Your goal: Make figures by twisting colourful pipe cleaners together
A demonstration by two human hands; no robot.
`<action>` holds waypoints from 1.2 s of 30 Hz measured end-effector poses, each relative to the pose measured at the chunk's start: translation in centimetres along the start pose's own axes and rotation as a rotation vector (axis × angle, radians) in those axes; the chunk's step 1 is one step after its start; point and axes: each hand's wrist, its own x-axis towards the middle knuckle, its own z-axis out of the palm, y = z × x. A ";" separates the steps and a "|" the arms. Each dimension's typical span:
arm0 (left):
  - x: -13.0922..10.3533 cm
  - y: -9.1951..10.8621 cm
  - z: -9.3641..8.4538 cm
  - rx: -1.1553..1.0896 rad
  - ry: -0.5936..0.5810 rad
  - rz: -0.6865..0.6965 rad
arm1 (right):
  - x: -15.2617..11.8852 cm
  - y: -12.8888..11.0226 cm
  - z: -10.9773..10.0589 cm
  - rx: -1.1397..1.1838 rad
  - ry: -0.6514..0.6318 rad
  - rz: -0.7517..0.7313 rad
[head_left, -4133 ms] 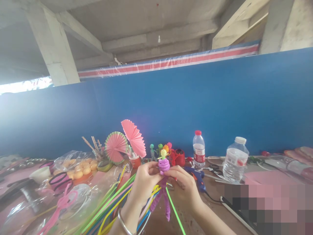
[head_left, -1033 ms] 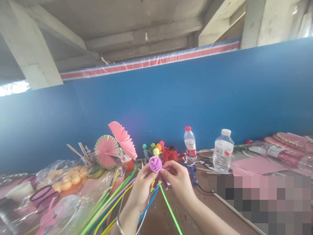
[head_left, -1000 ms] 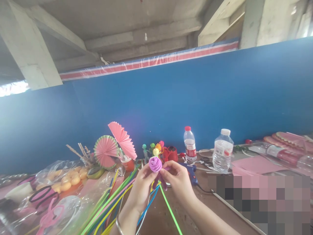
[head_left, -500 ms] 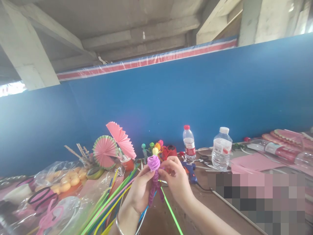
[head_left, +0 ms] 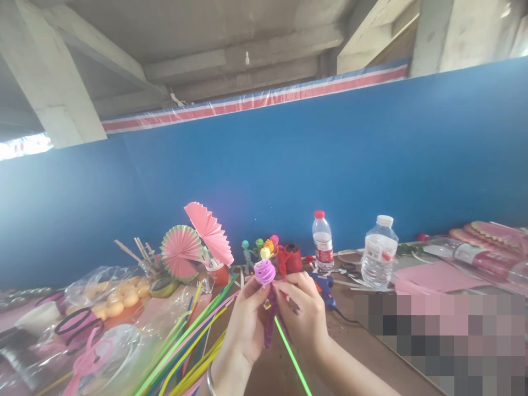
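A purple figure (head_left: pixel 264 271) with a coiled round head and a darker twisted body is upright between my two hands. My left hand (head_left: pixel 245 316) is closed round its left side, thumb just under the head. On the other side my right hand (head_left: pixel 304 308) has its fingers bent together against the figure. A bright green stem (head_left: pixel 292 355) slants from the figure toward the bottom edge. A small yellow bit shows on the body. Behind it stand several small coloured figures (head_left: pixel 259 246), among them teal, green, orange and red ones.
Coloured stems (head_left: pixel 185 352) lie left of my hands, with plastic bags and pink paper fans (head_left: pixel 180 252) beyond. A red-capped bottle (head_left: pixel 323 242), a larger bottle (head_left: pixel 378 256), a blue glue gun (head_left: pixel 325 289) and pink paper (head_left: pixel 437 275) are to the right. A blue wall (head_left: pixel 264 159) rises behind.
The view has shifted slightly, moving the background a little to the right. The purple figure has turned between my hands, and my right fingers now cover more of its body.
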 end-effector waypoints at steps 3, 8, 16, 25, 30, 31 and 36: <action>-0.1 -0.1 0.2 -0.003 0.030 0.032 | -0.4 0.1 0.3 -0.039 0.031 -0.072; -0.1 -0.4 0.2 0.014 0.070 0.038 | -0.6 0.4 0.4 -0.047 0.007 -0.172; 1.0 -0.5 -1.1 0.132 0.172 0.187 | 0.2 0.5 0.5 0.037 -0.280 0.065; -0.1 1.2 -0.5 0.401 0.082 0.225 | 0.6 1.8 0.6 0.338 -0.229 0.457; -0.3 2.7 -0.9 0.651 0.216 0.476 | 1.0 3.3 1.0 1.003 -0.180 0.811; -0.1 2.9 -1.2 0.688 0.286 0.519 | 0.9 3.5 1.1 1.082 -0.160 0.839; 0.2 3.7 -1.6 0.745 0.236 0.427 | 0.6 3.5 1.6 1.155 -0.150 0.848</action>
